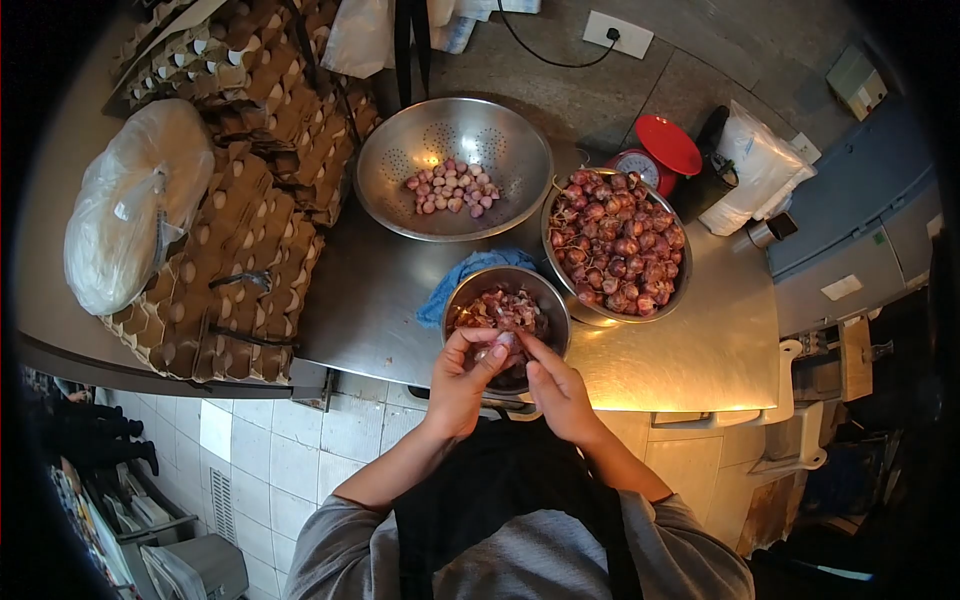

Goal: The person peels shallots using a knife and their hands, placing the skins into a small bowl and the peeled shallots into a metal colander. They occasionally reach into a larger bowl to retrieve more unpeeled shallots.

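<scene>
Over a steel bowl of skins at the counter's front edge, I see, via remote head cam, a small pale bulb pinched btwn thumb & index of the left hand. The right hand meets it w/ its index; thumb sits lower, & whether that hand grips anything I can't tell. Behind, L to R: a colander w/ pale bulbs & a lg. bowl of unpeeled red bulbs. Blue cloth lies beside the steel bowl; egg trays stack far L, red-topped scale at rear R.
</scene>
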### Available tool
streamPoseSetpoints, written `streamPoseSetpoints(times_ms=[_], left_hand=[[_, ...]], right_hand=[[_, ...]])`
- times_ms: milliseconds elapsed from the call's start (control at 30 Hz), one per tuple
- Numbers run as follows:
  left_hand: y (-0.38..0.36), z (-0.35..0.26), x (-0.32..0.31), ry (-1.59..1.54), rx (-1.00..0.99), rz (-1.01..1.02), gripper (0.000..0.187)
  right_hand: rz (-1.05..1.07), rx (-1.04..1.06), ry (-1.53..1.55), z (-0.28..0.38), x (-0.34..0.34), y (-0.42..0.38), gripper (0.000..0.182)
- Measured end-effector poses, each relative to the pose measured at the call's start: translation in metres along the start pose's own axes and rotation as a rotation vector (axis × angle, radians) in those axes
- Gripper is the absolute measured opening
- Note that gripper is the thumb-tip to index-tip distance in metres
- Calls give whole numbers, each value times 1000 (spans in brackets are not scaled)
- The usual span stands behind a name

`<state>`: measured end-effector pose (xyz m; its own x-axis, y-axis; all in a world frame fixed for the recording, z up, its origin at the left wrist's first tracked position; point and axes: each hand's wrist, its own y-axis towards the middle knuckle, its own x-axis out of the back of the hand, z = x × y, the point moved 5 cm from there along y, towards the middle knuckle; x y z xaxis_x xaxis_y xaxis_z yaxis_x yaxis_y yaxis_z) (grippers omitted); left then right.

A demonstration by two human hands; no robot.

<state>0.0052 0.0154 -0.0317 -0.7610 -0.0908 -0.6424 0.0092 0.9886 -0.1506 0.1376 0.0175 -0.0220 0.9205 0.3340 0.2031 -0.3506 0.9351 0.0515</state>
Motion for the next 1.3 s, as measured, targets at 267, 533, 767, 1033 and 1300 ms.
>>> streamPoseSetpoints(times_ms=[267,533,767,1033,1300], left_hand=[[-1,-4,-10,-96,62,27,15],[5,-5,-8,-186,152,10,13],[11,6,0,-221,140,4,11],[10,15,-1,-237,71,25,14],[6,6,-5,-181,40,19,14]], right_hand=[[-15,-258,345,-7,10,1,41],[-46,-228,265,-9,19,5,43],[38,-278,384,-14,13,-1,44],[-64,145,-257,21,0,-3,47],[-33,-17,-80,-6,6,-5,43]])
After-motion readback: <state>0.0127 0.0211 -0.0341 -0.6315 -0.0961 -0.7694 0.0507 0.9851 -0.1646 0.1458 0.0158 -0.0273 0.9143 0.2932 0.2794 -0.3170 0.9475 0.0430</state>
